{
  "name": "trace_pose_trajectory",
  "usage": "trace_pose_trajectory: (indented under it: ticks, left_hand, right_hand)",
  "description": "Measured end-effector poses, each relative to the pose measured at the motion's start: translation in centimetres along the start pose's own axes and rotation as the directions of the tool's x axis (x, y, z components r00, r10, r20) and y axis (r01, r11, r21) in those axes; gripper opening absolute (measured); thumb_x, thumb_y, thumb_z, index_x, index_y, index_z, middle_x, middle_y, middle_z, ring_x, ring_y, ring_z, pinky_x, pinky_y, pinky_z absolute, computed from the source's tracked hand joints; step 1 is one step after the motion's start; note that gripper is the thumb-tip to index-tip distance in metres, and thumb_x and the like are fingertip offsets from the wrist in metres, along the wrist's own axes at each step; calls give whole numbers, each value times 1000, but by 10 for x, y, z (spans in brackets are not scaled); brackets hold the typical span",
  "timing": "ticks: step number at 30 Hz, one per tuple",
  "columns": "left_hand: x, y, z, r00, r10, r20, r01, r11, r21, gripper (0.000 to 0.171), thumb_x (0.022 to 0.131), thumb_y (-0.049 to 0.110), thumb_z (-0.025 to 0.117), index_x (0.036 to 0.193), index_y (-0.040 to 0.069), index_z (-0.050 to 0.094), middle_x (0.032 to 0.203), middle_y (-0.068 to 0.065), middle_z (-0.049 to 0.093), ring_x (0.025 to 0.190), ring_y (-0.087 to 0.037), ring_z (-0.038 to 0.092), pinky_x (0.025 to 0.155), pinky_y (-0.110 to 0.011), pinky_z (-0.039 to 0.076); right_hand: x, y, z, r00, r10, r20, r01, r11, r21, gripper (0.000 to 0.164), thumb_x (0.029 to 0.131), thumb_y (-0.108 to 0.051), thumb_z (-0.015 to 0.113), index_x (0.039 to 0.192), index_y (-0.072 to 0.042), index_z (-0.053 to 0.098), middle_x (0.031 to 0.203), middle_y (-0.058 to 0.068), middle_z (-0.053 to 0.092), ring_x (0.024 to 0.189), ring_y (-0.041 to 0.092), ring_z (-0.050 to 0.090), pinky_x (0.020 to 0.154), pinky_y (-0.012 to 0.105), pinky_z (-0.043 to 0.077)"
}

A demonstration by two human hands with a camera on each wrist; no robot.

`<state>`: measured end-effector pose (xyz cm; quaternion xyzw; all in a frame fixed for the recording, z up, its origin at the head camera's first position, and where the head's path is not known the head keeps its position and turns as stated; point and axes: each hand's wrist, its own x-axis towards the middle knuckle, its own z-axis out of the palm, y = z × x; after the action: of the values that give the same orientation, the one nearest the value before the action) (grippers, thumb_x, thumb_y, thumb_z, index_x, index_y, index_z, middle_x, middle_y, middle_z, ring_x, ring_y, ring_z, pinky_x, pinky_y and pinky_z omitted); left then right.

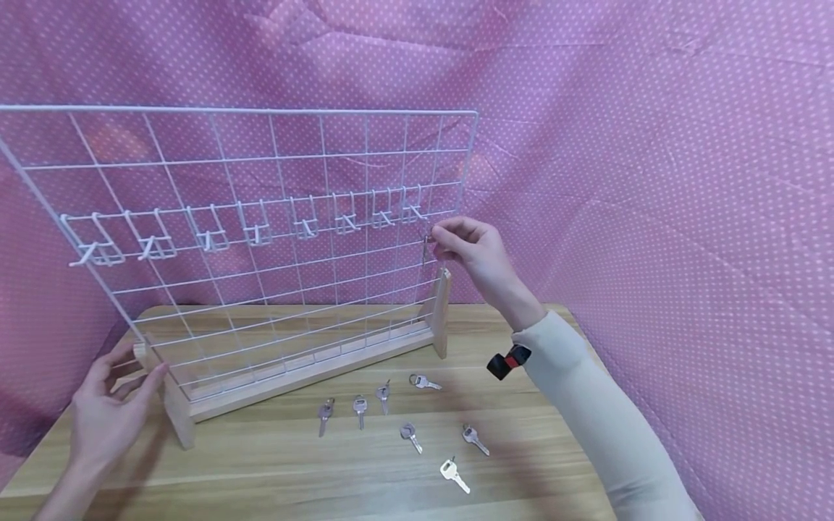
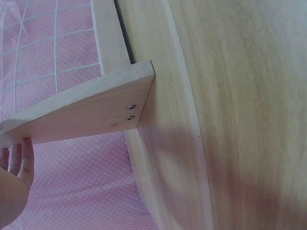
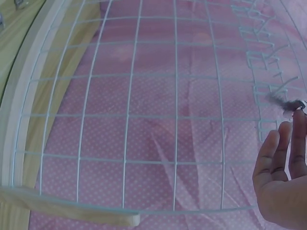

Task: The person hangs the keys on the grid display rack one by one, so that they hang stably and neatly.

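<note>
A white wire grid rack [image 1: 280,237] stands in a wooden base [image 1: 313,378], with a row of white hooks [image 1: 306,228] across it. My right hand [image 1: 478,253] is raised at the rack's right end, just below the tip of the rightmost hook [image 1: 412,213]. Between thumb and fingertips it pinches a key [image 1: 425,250], which hangs down and looks blurred in the right wrist view. At the opposite end, my left hand [image 1: 114,412] grips the wooden side leg [image 1: 171,401]. Its fingers [image 2: 28,160] lie against the leg's edge in the left wrist view.
Several loose keys lie on the wooden table [image 1: 260,470] before the rack, among them a brighter key [image 1: 454,475] near the front and a ringed key [image 1: 425,381] by the base. Pink dotted cloth [image 1: 684,217] encloses the back and sides.
</note>
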<state>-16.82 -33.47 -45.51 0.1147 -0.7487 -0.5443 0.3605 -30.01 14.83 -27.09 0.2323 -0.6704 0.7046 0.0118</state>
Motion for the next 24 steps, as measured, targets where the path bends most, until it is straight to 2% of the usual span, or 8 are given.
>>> trace_pose_trajectory:
  ticks: [6, 13, 16, 21, 24]
  left_hand:
    - [-1, 2, 0, 1000, 16, 5, -16, 1000, 11, 62, 84, -17, 74, 137, 12, 62, 112, 26, 62, 97, 12, 62, 82, 6, 54]
    - [-3, 4, -1, 1000, 26, 12, -27, 999, 26, 60, 85, -15, 75, 133, 18, 62, 112, 28, 62, 96, 14, 62, 83, 5, 55]
    - [-3, 4, -1, 1000, 26, 14, -26, 999, 29, 59, 85, -15, 75, 134, 16, 62, 112, 28, 62, 96, 14, 62, 83, 5, 55]
    - [-2, 3, -2, 1000, 10, 18, -11, 999, 40, 61, 86, -14, 75, 139, 12, 61, 113, 27, 62, 97, 13, 62, 84, 5, 55]
    - [-1, 2, -2, 1000, -9, 26, 8, 999, 51, 61, 87, -13, 75, 141, 7, 59, 111, 27, 62, 98, 12, 61, 84, 5, 54]
  right_hand:
    - [9, 0, 4, 999, 25, -22, -23, 997, 67, 17, 105, -8, 63, 97, -18, 74, 87, -6, 73, 77, 8, 67, 77, 19, 64]
    - [19, 8, 5, 998, 36, -50, -32, 996, 88, 20, 105, -7, 64, 94, -20, 75, 83, -7, 75, 72, 7, 67, 71, 18, 63]
    - [22, 10, 6, 998, 40, -53, -35, 994, 102, 20, 104, -6, 64, 94, -20, 75, 83, -7, 75, 71, 7, 66, 71, 18, 63]
    - [19, 18, 7, 995, 30, -91, -28, 999, 20, 8, 104, -12, 67, 106, -15, 74, 89, -7, 76, 74, 7, 67, 73, 18, 64]
    - [10, 29, 6, 991, 46, -124, -57, 995, -82, 18, 103, -16, 70, 119, -9, 72, 94, -10, 75, 77, 7, 68, 74, 18, 64]
